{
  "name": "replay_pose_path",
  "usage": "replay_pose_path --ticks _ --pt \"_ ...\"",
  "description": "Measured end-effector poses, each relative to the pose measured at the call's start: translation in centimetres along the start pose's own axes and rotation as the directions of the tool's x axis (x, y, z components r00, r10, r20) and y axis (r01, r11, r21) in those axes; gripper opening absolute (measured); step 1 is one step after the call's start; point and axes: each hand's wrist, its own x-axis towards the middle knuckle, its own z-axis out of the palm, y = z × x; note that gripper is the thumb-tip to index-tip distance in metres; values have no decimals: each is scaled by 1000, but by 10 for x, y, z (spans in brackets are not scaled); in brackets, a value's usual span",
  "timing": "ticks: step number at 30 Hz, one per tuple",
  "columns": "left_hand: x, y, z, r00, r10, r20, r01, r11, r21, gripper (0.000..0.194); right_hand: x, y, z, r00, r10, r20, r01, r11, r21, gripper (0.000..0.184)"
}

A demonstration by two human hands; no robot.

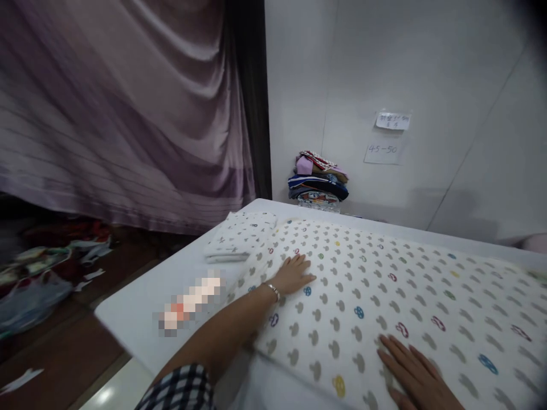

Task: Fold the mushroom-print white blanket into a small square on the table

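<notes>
Left hand (294, 275) and right hand (411, 371) spread flat, grip empty, on printed cloth (342, 296) by the counter's (128, 313) near edge; likely soft, light; best held by its corners.

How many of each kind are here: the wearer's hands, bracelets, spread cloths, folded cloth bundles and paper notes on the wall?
Hands: 2, left hand and right hand
Bracelet: 1
Spread cloth: 1
Folded bundle: 1
Wall notes: 2, upper note and lower note
Total: 7
</notes>
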Motion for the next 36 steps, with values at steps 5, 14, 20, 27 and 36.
replay_pose_path --ticks 5,14,20,27,36 --pt "-53 23 2 996 76 35 -78 995 54 64 -12 1 8 989 74 128 -84 994 73 53" --pt "-158 8 21 952 -293 -89 303 945 122 65 -28 -45 17 999 -22 27 20 996 91 58" --pt "-192 -2 6 794 -512 -328 563 822 79 42 -42 -52 13 997 -69 -28 72 993 91 62" --pt "-201 -6 -1 578 -679 -453 754 656 -22 27 -63 -47 24 997 0 -74 7 996 84 61" --pt "-188 -15 -3 340 -833 -437 861 463 -213 39 -67 -49 22 994 -9 -107 22 993 113 62"
